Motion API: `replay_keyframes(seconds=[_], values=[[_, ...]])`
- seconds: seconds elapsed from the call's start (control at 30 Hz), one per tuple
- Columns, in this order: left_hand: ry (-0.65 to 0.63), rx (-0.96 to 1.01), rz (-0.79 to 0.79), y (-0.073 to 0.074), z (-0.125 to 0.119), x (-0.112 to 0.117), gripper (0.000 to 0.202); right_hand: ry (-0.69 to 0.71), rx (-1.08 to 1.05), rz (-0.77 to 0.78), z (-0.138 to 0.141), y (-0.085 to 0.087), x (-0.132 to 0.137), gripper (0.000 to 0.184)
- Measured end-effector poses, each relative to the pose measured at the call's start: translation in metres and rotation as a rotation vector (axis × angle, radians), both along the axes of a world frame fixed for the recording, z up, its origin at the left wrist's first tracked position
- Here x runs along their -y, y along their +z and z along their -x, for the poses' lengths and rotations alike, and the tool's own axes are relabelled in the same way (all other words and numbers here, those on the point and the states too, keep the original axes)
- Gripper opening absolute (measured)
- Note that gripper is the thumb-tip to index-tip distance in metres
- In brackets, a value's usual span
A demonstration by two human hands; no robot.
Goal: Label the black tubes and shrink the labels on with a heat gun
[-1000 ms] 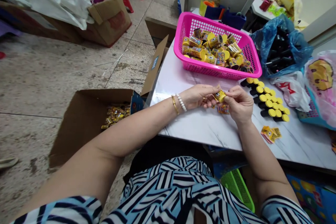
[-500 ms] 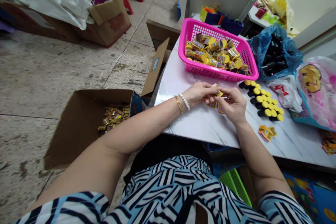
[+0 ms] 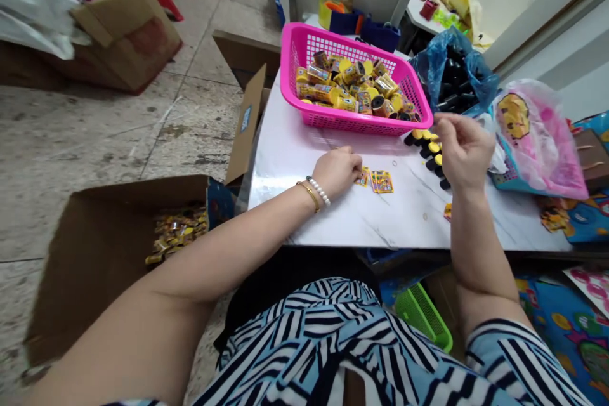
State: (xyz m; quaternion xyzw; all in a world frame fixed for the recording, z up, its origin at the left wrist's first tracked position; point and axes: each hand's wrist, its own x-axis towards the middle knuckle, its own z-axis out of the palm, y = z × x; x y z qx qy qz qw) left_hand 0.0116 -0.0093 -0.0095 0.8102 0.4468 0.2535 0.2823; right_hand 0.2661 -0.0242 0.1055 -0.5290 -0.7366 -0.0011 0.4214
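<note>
**Bench inspection: left hand down beside printed cards, right hand raised over tubes**

Far left, an open cardboard box (image 3: 95, 266) holds a heap of small yellow packets (image 3: 178, 235). The left hand (image 3: 337, 171) rests on the white marble-look bench (image 3: 380, 222), fingers curled down and pressed together; whether anything lies under them cannot be told. Just beside it lie printed yellow cards (image 3: 375, 181), flat on the bench. Behind them, a pink plastic basket (image 3: 356, 124) is filled with yellow cylinders (image 3: 342, 82). Further right, black tubes (image 3: 428, 155) with yellow ends stand in rows, touching the basket's near corner. The right hand (image 3: 464, 149) is raised above them, fingers loosely spread, nothing visible in its grip. Beyond it sit a blue plastic bag (image 3: 457, 70) of black items and a pink printed bag (image 3: 537, 139).
</note>
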Motion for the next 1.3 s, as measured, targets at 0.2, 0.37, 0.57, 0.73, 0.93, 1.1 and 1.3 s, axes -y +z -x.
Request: replay_keyframes(seconds=[0.2, 0.37, 0.57, 0.73, 0.93, 1.1, 1.3], values=[[0.036, -0.014, -0.019, 0.003, 0.000, 0.000, 0.014, -0.078, -0.244, 0.406, 0.028, -0.057, 0.069, 0.032], [-0.007, -0.002, -0.029, -0.001, -0.004, 0.003, 0.009, -0.071, -0.243, 0.389, 0.032, -0.069, 0.064, 0.029], [0.050, 0.468, -0.047, -0.001, 0.002, 0.000, 0.005, -0.034, -0.325, 0.503, 0.043, -0.064, 0.054, 0.038], [-0.024, 0.685, -0.069, -0.002, 0.002, -0.003, 0.008, 0.103, -0.461, 0.784, 0.062, -0.059, 0.036, 0.043], [0.229, 0.886, -0.097, 0.005, 0.004, 0.004, 0.020, 0.021, -0.807, 0.674, 0.067, -0.074, 0.018, 0.035], [0.188, 0.813, -0.121, 0.017, 0.004, 0.015, 0.011, 0.051, -0.908, 0.615, 0.060, -0.086, 0.019, 0.040], [0.179, 0.770, -0.146, 0.017, 0.003, 0.017, 0.011, 0.026, -0.854, 0.632, 0.065, -0.085, 0.023, 0.035]])
